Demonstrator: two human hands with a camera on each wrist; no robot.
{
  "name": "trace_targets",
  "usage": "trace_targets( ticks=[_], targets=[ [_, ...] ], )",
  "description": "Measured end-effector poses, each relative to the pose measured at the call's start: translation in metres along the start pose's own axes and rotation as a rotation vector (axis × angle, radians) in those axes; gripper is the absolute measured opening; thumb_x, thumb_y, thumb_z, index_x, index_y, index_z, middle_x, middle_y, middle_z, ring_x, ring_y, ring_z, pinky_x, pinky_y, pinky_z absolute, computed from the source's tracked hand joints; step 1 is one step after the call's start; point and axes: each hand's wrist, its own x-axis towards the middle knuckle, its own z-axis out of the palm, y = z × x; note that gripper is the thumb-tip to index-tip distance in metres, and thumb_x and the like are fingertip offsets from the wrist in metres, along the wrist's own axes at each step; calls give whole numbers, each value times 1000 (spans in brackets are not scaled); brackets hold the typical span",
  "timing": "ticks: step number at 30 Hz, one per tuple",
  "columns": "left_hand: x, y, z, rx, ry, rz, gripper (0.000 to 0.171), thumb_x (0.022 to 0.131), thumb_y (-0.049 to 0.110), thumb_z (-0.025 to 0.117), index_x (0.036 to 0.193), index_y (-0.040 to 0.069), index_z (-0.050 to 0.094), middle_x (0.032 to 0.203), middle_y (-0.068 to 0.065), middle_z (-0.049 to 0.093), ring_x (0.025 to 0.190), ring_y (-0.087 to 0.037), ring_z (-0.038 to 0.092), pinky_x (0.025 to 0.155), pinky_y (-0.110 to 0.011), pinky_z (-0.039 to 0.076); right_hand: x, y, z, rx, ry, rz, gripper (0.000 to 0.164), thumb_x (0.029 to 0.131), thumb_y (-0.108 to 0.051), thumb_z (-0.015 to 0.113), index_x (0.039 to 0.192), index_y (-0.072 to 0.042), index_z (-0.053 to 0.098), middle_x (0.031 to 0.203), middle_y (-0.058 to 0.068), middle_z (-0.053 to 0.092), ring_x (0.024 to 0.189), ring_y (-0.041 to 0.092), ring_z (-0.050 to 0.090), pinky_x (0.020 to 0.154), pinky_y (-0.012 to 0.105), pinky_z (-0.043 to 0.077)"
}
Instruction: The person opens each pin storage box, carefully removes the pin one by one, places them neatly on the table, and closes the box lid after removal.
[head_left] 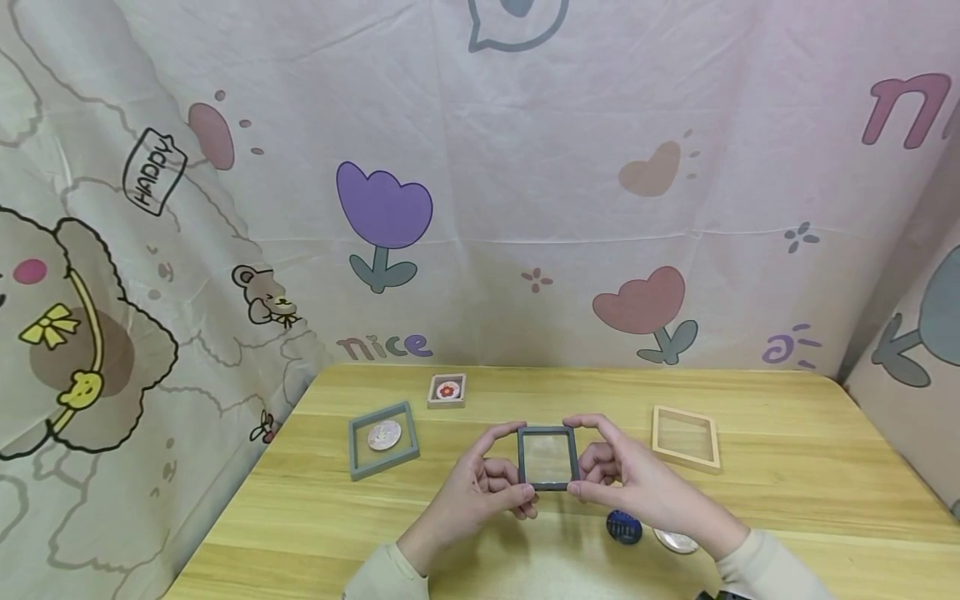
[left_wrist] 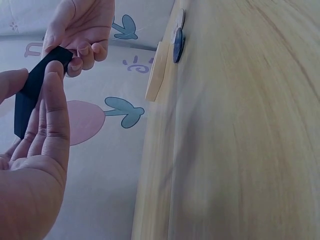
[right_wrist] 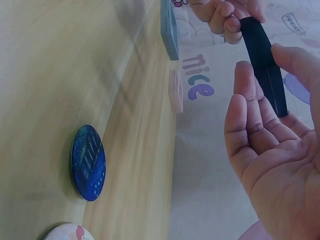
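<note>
A square black display frame (head_left: pixel 547 460) with a clear film window is held up in front of me, raised off the table. My left hand (head_left: pixel 480 487) pinches its left side, thumb at the lower corner and index finger at the upper one. On the opposite side, my right hand (head_left: pixel 626 471) grips the frame the same way. Both wrist views show the frame's dark edge (right_wrist: pixel 264 65) between thumb and fingers. Beneath the right hand lie a dark blue round badge (head_left: pixel 624 527) and a pale round badge (head_left: pixel 677 542), the latter partly hidden by the forearm.
To the left on the wooden table (head_left: pixel 300 533) stands a grey-green frame (head_left: pixel 384 468) with a pale round badge (head_left: pixel 385 435) in it. Behind it is a small pinkish frame (head_left: pixel 447 404) with a red-flower badge (head_left: pixel 447 390). A light wood-coloured frame (head_left: pixel 686 457) lies right. Printed cloth (head_left: pixel 510 208) hangs behind.
</note>
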Motion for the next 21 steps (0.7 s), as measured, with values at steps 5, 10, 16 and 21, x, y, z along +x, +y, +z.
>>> trace_targets(
  ticks=[5,10,16,21],
  targets=[
    [0,-1,0,3,-2,-9,78,101,2,72,166,18,32,91,-3,71,80,-11,79,77,-28,68,1,-2,0,-38,3,0,70,99,-24,79,155,-10,40,97,-1,72,84,7,72,74,27,63],
    [0,-1,1,2,-6,-40,79,100,5,74,166,20,33,91,-2,72,80,-12,79,78,-29,68,2,-10,-3,-148,13,-7,72,95,-31,83,154,-13,47,119,5,69,97,6,69,78,26,61],
    [2,-3,4,13,-15,-66,82,100,7,75,168,18,30,91,-1,72,80,-11,79,78,-30,69,7,-19,-1,-371,59,-33,73,86,-38,91,148,-20,56,134,-5,63,113,12,64,91,35,61],
    [3,-5,5,19,-22,-90,82,100,7,75,167,21,30,91,-1,72,80,-12,79,79,-31,69,12,-26,3,-531,59,-34,75,79,-36,95,145,-23,61,132,-11,63,116,16,65,97,45,60]
  ],
)
